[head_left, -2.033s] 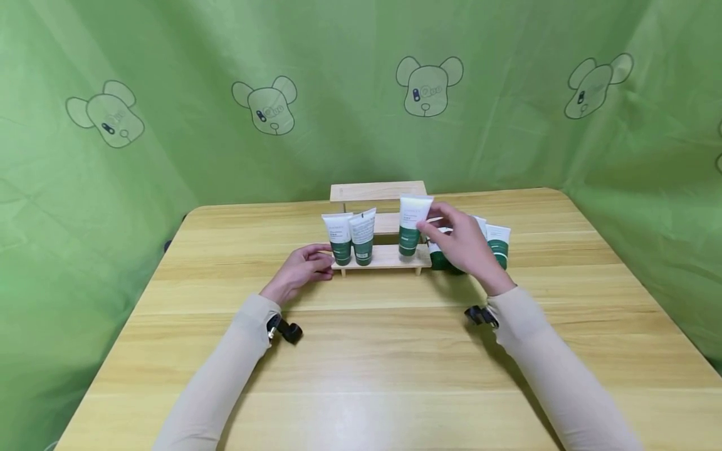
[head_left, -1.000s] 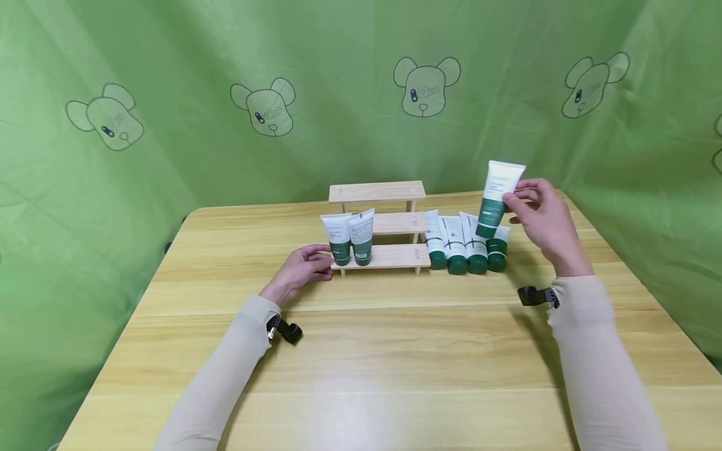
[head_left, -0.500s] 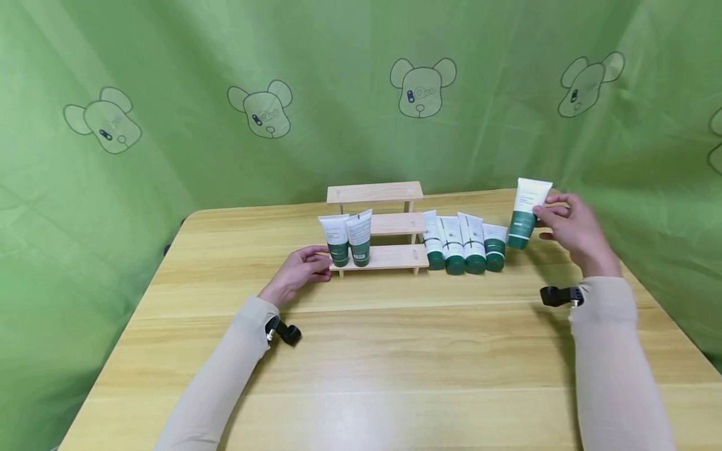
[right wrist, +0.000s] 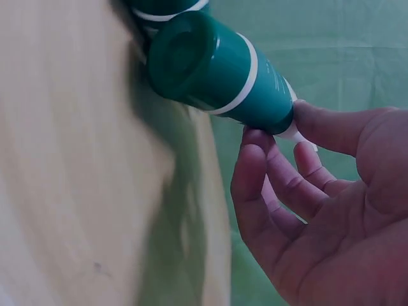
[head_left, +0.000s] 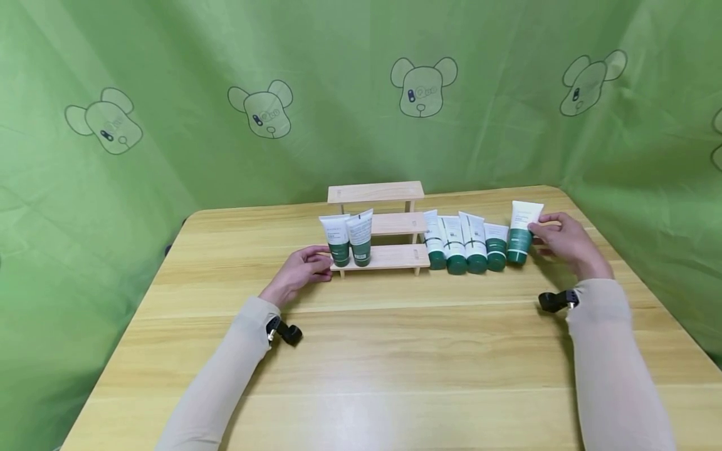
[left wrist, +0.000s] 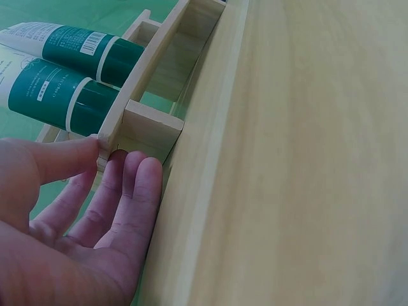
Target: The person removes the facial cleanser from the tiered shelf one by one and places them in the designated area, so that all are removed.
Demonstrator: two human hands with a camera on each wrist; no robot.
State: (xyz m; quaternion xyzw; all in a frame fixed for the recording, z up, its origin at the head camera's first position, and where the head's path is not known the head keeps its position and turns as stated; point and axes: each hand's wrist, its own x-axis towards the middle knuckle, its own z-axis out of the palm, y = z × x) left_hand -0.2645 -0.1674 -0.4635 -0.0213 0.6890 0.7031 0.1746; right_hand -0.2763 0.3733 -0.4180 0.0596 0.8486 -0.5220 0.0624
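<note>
Across the lower two thirds of the head view: pale wooden table, green cloth backdrop with bear outlines filling the top. Centre of frame, three-step light wood display rack on the table; two white-and-green tubes with dark green caps stand cap-down at the left end of its lowest step.

Just right of the rack, row of four matching white-and-green tubes, cap-down on the table, touching or nearly so. At the row's right end, fifth white-and-green tube, upright, cap down, just beside the last tube of the row.

Right hand, centre right, pinches that fifth tube at its upper white part, thumb on one side, curled fingers on the other. Right wrist view shows the cap close to the table; contact probably, but can't confirm from this angle.

Left hand, left of centre, lies on the table at the rack's left end. Fingers straight and relaxed; thumb touches the end of the lowest step, fingertips against the rack's leg. Holds nothing.
</note>
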